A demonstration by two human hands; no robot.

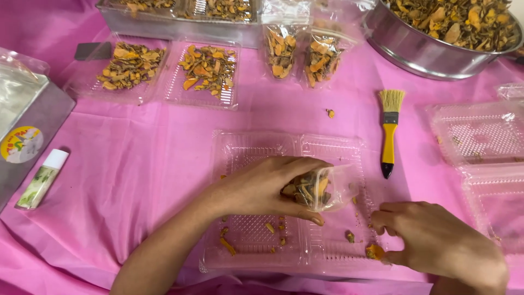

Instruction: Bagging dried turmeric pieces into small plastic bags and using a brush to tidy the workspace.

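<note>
My left hand (262, 186) grips a small clear plastic bag (322, 188) partly filled with dried orange-brown root slices, holding it above an open clear clamshell tray (327, 147). My right hand (436, 240) rests at the tray's right front corner, its fingertips closing on an orange slice (374, 251). A few loose slices (273, 229) lie scattered in the tray's two halves.
Two clear trays of slices (131, 68) (207, 68) and two filled bags (281, 52) (322, 57) lie at the back. A metal bowl (415, 49) of slices stands back right. A yellow-handled brush (389, 131), empty clamshells (480, 136) and a small tube (42, 177) lie around on the pink cloth.
</note>
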